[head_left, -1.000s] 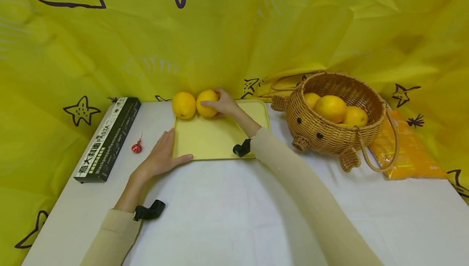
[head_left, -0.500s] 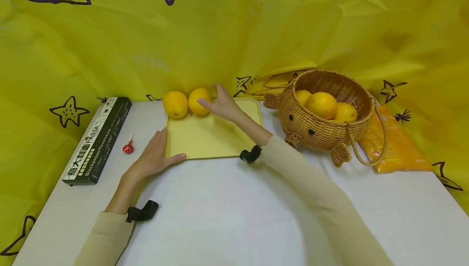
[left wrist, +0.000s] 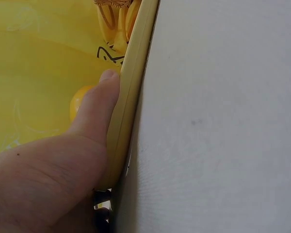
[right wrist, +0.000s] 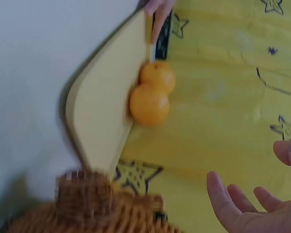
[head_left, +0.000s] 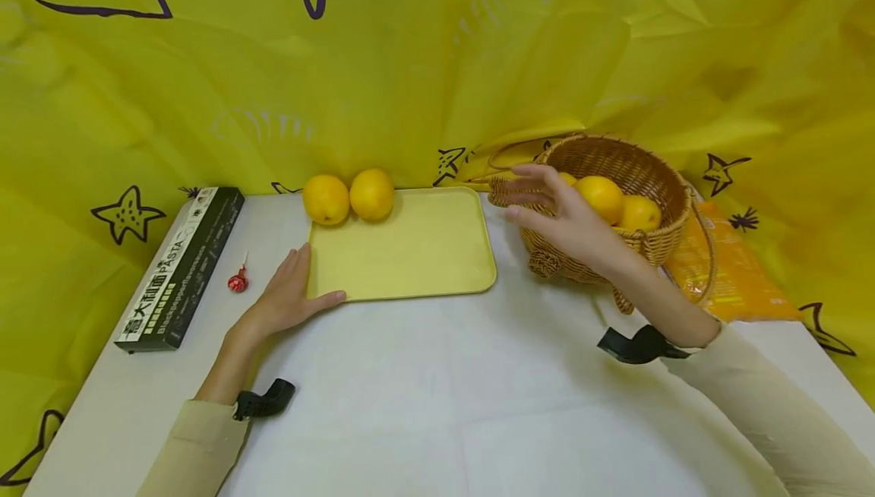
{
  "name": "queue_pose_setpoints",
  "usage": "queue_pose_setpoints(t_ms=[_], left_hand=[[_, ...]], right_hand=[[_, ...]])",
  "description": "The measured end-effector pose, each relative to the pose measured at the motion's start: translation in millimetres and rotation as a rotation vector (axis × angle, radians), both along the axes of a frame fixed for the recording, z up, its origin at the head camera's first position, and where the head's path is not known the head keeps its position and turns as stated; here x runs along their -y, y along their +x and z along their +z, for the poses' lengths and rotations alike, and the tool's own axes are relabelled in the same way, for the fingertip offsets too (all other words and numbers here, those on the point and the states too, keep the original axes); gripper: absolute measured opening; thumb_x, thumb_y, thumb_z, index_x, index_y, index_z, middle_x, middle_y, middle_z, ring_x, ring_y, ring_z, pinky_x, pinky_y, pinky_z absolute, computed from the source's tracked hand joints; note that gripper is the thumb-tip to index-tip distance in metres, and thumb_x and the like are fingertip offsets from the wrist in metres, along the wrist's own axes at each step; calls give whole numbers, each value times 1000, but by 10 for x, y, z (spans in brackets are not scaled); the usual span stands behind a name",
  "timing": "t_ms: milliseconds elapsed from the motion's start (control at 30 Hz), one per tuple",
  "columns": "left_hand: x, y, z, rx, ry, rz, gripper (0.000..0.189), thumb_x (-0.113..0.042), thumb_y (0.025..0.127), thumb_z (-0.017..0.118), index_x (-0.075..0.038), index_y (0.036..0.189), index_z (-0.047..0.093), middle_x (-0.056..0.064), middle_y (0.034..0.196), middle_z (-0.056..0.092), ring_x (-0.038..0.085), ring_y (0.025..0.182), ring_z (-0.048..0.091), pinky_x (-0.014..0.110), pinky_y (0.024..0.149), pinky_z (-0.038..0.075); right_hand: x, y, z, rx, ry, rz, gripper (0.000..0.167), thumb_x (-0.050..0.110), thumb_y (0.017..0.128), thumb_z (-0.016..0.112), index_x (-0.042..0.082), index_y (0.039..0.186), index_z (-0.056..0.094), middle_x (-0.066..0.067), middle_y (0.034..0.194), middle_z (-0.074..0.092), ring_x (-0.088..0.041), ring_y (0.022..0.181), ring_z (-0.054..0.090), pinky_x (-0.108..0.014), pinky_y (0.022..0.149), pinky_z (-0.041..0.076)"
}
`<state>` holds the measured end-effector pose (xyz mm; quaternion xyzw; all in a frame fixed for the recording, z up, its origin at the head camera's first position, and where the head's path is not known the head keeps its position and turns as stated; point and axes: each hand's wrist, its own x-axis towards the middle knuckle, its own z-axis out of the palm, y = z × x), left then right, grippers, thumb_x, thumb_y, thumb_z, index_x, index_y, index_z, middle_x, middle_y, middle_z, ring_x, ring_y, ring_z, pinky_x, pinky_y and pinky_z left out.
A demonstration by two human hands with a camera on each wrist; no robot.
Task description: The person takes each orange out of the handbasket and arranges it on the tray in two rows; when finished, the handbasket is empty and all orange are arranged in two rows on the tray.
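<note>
Since a second ago the right hand has moved off the right one of the two oranges and across to the front of the wicker basket, where its fingers are loosely spread and hold nothing. The left hand stays at the tray's near left corner, fingers straight along its left side and thumb along its near side. The tray lies by the back edge of the worktop, the two oranges side by side in its back left corner. Three more oranges sit in the basket, towards the worktop's back right corner, with an orange bag beside it. Along the left edge lies a pasta box, a red lollipop near it
</note>
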<state>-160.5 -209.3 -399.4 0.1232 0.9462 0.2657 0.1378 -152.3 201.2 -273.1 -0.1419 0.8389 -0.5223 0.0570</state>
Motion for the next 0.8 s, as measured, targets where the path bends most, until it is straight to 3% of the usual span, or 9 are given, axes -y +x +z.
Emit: queue_pose_setpoints(t_ms=[100, 233, 367, 467, 600, 800], left_hand=[[-7, 9, 9, -1, 3, -1, 116, -59, 86, 62, 6, 152, -8, 29, 160, -5, 48, 148, -2, 61, 120, 5], [-6, 12, 13, -7, 4, 2, 116, -59, 87, 62, 6, 152, -8, 29, 160, -5, 47, 149, -2, 61, 120, 5], [-4, 29, 3, -8, 19, 2, 115, -58, 86, 63, 5, 153, -7, 29, 161, -3, 47, 149, -2, 61, 120, 5], [-4, 36, -7, -18, 34, -5, 115, -57, 86, 63, 5, 153, -6, 29, 161, -2, 47, 148, 0, 62, 120, 6], [9, 32, -14, -25, 31, -1, 115, -57, 86, 64, 4, 153, -6, 29, 161, -1, 47, 149, 0, 62, 120, 7], [5, 22, 1, -17, 24, -3, 115, -58, 86, 63, 5, 153, -7, 29, 161, -3, 47, 149, -1, 61, 120, 5]], right_hand=[[-220, -12, 112, 9, 5, -42, 53, 27, 99, 55, 13, 145, 34, -14, 145, 44, -25, 131, 47, -22, 94, 52], [-504, -119, 281, 50, 39, -76, 55, 33, 99, 53, 12, 146, 34, -13, 146, 41, -16, 120, 54, -22, 88, 55], [-796, -322, 434, 95, 247, -50, 56, 38, 100, 49, 11, 147, 33, -15, 148, 39, -17, 117, 54, -21, 87, 54], [-989, -511, 521, 137, 446, 26, 57, 41, 101, 45, 9, 147, 34, -20, 148, 39, -31, 125, 49, -29, 91, 52], [-1199, -776, 596, 252, 595, 154, 61, 44, 102, 41, 8, 150, 29, -23, 152, 34, -42, 132, 42, -47, 95, 51], [-1412, -1057, 620, 432, 623, 322, 66, 42, 104, 39, 7, 155, 17, -29, 158, 17, -51, 140, 29, -56, 100, 48]])
